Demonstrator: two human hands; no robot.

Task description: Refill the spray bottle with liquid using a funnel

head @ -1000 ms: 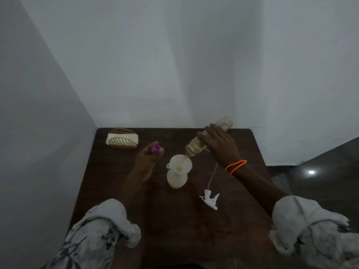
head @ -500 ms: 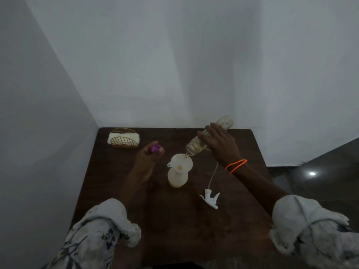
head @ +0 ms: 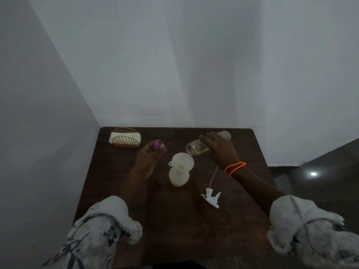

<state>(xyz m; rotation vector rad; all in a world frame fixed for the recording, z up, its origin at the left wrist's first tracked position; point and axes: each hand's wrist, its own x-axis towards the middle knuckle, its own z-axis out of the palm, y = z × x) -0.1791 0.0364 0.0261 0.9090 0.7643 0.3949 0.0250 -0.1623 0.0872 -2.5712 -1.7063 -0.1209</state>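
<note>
Left hand pinches the purple cap, out toward the table's far-left corner. Mid-table, the white spray bottle stands upright, funnel seated in its neck: light, top-heavy, best steadied low on the body. Right hand wraps a clear bottle, likely slick, lying nearly level, mouth pointing left just beyond the funnel rim.

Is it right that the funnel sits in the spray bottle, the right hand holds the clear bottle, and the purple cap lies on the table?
Not quite. The head view shows the purple cap pinched in the fingers of the left hand, not lying on the table. The rest holds: the funnel sits in the spray bottle, and the right hand holds the clear bottle.
</note>
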